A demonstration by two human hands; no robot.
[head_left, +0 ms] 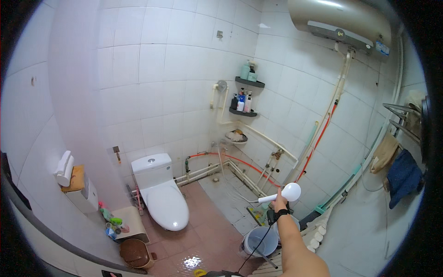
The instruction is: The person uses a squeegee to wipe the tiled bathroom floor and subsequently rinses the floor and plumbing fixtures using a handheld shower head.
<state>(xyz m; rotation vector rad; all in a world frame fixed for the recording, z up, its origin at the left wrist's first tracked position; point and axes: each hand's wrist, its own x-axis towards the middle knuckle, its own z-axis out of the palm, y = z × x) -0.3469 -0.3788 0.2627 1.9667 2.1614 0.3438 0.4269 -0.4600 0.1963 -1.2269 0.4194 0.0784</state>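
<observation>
My right hand [279, 202] is closed around the handle of a white shower head [291, 191], held out over the right part of the floor. Its round head points up and to the right. From the handle's left end a grey hose [230, 188] runs back toward the pipes in the far corner. A black band with a small dark device and a thin black cable sits on my right wrist. Below the hand stands a pale bucket [247, 251], partly covered by my forearm. My left hand is not in view.
A white toilet [161, 203] with its lid down stands left of centre. At the lower left are a brown-lidded bin [135, 254] and a cream stool [130, 221]. Corner shelves [249, 83] carry bottles. A water heater [341, 21] hangs upper right; cloths [402, 177] hang below a rack.
</observation>
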